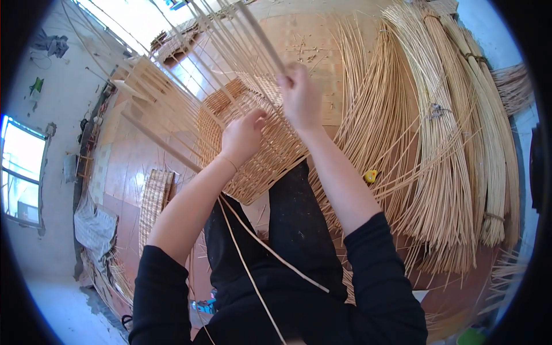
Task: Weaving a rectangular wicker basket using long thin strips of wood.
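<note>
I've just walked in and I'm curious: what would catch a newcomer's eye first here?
First, the pale-brown woven wicker basket, bristling with long pale rods, at centre by the bare left hand and right hand. Then the big straw-coloured bundles of thin stalks along the right. A small bright-yellow object pops out right of centre.

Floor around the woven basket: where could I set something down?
Bare floor shows between the woven panel and crumpled cloth, and between the right hand and loose reeds. It's crowded rightward, under reed bundles, and over the basket, among stakes.
</note>
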The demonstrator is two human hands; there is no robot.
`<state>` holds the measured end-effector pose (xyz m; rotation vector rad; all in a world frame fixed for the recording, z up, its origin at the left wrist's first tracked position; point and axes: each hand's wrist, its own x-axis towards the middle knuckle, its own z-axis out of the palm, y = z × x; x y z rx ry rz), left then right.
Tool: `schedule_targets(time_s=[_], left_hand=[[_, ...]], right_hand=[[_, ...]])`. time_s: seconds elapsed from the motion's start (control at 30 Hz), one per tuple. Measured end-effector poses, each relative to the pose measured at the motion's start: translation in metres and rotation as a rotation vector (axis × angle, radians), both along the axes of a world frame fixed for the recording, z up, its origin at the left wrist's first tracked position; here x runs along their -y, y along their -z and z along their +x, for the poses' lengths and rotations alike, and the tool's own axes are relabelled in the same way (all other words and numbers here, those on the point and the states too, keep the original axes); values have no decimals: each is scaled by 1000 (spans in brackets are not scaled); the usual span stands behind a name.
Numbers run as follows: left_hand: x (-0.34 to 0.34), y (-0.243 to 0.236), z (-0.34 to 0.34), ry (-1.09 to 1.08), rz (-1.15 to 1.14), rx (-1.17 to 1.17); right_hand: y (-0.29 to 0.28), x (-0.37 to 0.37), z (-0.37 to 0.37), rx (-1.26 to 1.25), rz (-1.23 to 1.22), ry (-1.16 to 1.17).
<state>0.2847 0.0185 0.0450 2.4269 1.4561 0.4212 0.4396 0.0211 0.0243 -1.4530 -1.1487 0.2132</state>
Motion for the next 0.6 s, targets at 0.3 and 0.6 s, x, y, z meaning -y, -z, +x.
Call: schedule_targets(time_s=[0.3,0.6], left_hand=[[18,-43,-50,177,-221,143],[43,-14,-180,-206,-171,553]], right_hand=[[42,47,19,-182,-253,112],[44,144,-150,288,126,-368]])
